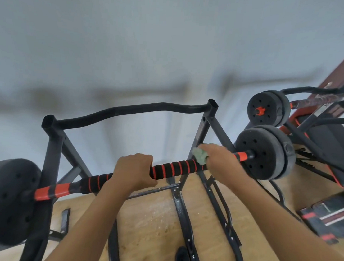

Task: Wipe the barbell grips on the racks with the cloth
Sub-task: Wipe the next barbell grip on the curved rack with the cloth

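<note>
Head view, looking down: the right hand point(219, 162) is curled round a pale green cloth point(199, 155) and presses it onto the barbell grip point(173, 169), at the right end of the black foam with its red rings. The cloth bunches out on the thumb side and lies just beside the right upright of the rack point(202, 130). The left hand point(134, 171) is wrapped round the same grip further left, fingers curled over the top and thumb beneath. A bare stretch of ringed foam lies between the two hands.

Past the right hand a short red sleeve point(240, 155) runs to the right weight plate point(265, 153), which leaves little length of bar on that side. Left of the left hand the foam continues, then a longer red section point(50, 191), then the left weight plate point(8, 201) at the frame's edge. The barbell slopes down to the left across the picture.

Behind the bar, a wavy black crossbar point(128, 110) joins the tops of the two uprights, well apart from the hands. The space between it and the grip is open, with a pale wall point(152, 39) beyond. Below, the rack's legs and braces cross over a tan floor point(152, 219).

At the far right a second barbell point(267, 110) sits on another rack, its plate near the first bar's right plate. Black and red straps point(329, 220) lie on the floor there.
</note>
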`<state>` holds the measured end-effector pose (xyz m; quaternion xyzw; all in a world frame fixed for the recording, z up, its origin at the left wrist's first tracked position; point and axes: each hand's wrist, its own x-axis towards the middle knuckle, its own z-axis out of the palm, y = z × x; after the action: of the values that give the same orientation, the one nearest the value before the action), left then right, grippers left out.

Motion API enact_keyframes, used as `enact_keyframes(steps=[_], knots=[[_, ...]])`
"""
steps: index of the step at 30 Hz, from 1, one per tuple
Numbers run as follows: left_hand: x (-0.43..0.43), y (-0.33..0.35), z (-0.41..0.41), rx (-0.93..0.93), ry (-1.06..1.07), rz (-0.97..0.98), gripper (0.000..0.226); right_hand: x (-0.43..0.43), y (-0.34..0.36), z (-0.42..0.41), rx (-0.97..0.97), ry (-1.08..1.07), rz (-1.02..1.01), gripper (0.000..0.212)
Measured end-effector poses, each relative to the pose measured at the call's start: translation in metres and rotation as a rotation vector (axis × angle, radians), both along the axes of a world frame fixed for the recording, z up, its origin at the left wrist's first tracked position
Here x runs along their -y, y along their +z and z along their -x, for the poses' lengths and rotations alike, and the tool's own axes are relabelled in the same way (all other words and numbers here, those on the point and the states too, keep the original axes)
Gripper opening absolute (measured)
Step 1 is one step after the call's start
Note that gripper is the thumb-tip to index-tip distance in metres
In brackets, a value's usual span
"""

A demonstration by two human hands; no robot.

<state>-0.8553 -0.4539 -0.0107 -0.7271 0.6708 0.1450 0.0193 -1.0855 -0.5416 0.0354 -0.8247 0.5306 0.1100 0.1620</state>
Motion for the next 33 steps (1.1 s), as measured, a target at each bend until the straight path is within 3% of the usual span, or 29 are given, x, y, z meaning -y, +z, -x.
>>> enact_keyframes(steps=[3,6,11,15,17,19,21,23,26,29,33], knots=[[-0.01,-0.014,-0.009,-0.135,0.08,0.041,0.052,-0.032,-0.031,-0.046,0.104,0.139,0.188,0.019],[-0.011,-0.019,-0.009,-0.238,0.171,0.169,0.066,-0.064,-0.027,-0.099,0.33,0.201,0.179,0.025],[-0.012,-0.022,-0.015,-0.257,0.194,0.124,0.085,-0.044,-0.03,-0.06,0.277,0.182,0.13,0.036],[-0.012,-0.018,-0.017,-0.156,0.074,0.047,0.055,-0.002,-0.014,0.007,0.056,0.119,0.043,0.035],[-0.012,-0.015,-0.012,-0.071,-0.006,0.016,0.047,0.006,-0.013,0.032,0.034,0.077,0.098,0.034],[-0.006,-0.014,-0.01,-0.063,-0.045,-0.024,0.047,0.016,-0.023,0.063,0.098,-0.059,0.265,0.033],[0.005,-0.011,-0.005,-0.099,-0.058,-0.064,0.063,0.024,-0.02,0.085,0.113,-0.181,0.377,0.025],[0.019,-0.01,0.008,-0.163,-0.09,-0.031,0.076,0.03,-0.003,0.093,0.113,-0.253,0.332,0.018],[0.04,-0.003,0.048,-0.212,-0.197,0.053,0.072,0.039,0.006,0.095,0.238,-0.332,0.237,0.014],[0.056,-0.004,0.095,-0.188,-0.283,0.11,0.049,0.03,0.003,0.085,0.139,-0.283,0.089,0.014],[0.062,-0.014,0.118,-0.01,-0.268,0.26,0.035,0.005,-0.029,0.097,0.328,-0.124,0.31,0.035]])
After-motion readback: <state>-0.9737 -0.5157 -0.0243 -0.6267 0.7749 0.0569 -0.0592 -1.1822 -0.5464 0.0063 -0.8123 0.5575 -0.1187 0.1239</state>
